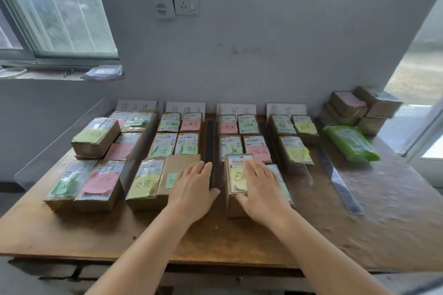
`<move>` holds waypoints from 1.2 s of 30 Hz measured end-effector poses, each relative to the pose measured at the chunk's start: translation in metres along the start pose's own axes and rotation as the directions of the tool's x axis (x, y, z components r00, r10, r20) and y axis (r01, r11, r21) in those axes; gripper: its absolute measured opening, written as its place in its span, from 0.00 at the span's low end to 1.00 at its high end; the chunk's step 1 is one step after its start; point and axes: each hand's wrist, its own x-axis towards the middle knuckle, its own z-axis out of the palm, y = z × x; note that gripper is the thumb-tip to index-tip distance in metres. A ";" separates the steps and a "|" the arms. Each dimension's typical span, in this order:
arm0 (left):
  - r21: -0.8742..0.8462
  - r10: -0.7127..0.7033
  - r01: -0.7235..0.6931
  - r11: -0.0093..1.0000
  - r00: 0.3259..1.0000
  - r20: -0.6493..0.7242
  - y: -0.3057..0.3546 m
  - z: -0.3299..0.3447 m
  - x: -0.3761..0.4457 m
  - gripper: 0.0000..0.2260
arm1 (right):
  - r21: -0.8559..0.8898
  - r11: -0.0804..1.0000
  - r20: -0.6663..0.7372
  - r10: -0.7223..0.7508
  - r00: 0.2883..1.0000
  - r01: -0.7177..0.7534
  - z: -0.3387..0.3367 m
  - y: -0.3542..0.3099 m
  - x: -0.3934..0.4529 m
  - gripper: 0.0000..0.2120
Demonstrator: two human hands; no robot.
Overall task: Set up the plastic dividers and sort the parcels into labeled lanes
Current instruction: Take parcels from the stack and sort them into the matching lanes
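Note:
Several brown parcels with coloured sticky notes lie in four lanes on a wooden table (239,242). White lane labels (185,106) lean on the wall behind them. Clear plastic dividers (211,151) stand between the lanes, and one more divider (340,182) runs along the right side. My left hand (191,187) rests flat on a front parcel (177,175) of the second lane. With straight fingers, my right hand (261,187) lies on a front parcel (236,187) of the third lane, which bears a yellow note.
A stack of unsorted brown parcels (359,108) and a green plastic packet (350,143) sit at the table's back right. A window (55,12) is at the left, a wall socket (184,1) above the table, and a doorway at the right.

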 end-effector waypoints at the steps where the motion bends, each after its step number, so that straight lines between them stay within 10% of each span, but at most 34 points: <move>1: -0.005 0.014 -0.014 1.000 1.000 0.002 0.015 0.001 -0.001 0.31 | 0.002 1.000 -0.005 0.017 1.000 -0.017 -0.007 0.012 -0.006 0.39; 21: -0.106 0.229 -0.225 0.969 0.973 0.029 0.330 0.055 -0.018 0.30 | 0.039 0.981 -0.059 0.193 0.979 -0.191 -0.140 0.283 -0.130 0.35; 36: -0.145 0.313 -0.304 0.942 0.949 0.045 0.421 0.087 0.089 0.29 | 0.054 0.963 -0.120 0.270 0.955 -0.266 -0.170 0.392 -0.079 0.34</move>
